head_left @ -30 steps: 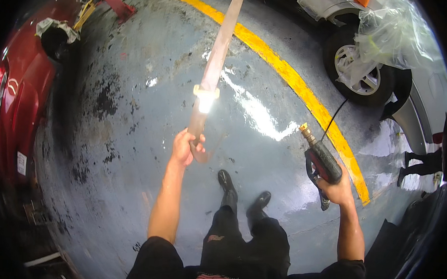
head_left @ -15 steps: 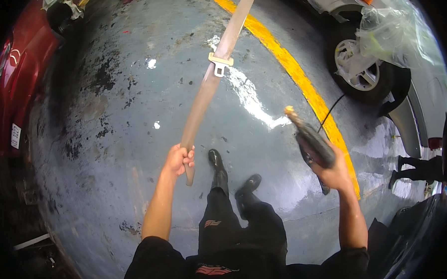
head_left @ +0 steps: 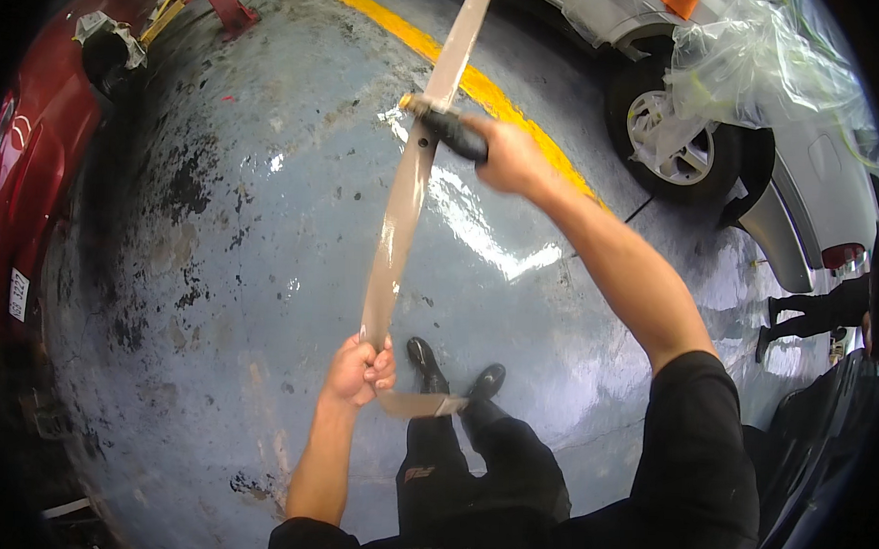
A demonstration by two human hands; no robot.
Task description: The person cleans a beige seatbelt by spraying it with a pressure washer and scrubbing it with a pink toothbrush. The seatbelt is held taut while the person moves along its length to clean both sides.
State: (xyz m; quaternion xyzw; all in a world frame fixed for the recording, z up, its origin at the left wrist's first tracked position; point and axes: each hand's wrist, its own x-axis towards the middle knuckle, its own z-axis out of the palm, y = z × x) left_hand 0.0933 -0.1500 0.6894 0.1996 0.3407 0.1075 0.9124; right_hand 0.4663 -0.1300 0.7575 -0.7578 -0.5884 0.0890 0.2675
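A beige seat belt [head_left: 392, 233] runs taut from my left hand past the top edge. My left hand [head_left: 362, 371] is closed around its lower part, and the loose tail [head_left: 416, 405] bends off to the right below the fist. With my right hand [head_left: 510, 157] I grip a dark hand tool with a yellowish tip [head_left: 446, 130], its exact kind unclear. The tool lies across the belt at its upper part, where it and the hand cover the metal tongue. A small dark button [head_left: 424, 141] shows on the webbing just below.
A red car [head_left: 31, 188] stands at the left. On the right is a silver car with a wheel [head_left: 673, 138] and plastic sheeting [head_left: 762, 73]. A yellow line [head_left: 392, 22] crosses the worn grey floor. Another person's legs [head_left: 811, 310] show at the far right.
My right hand has brought the tool left and up from beside the yellow line onto the belt. My left hand is slightly lower, and the belt's tail has swung right.
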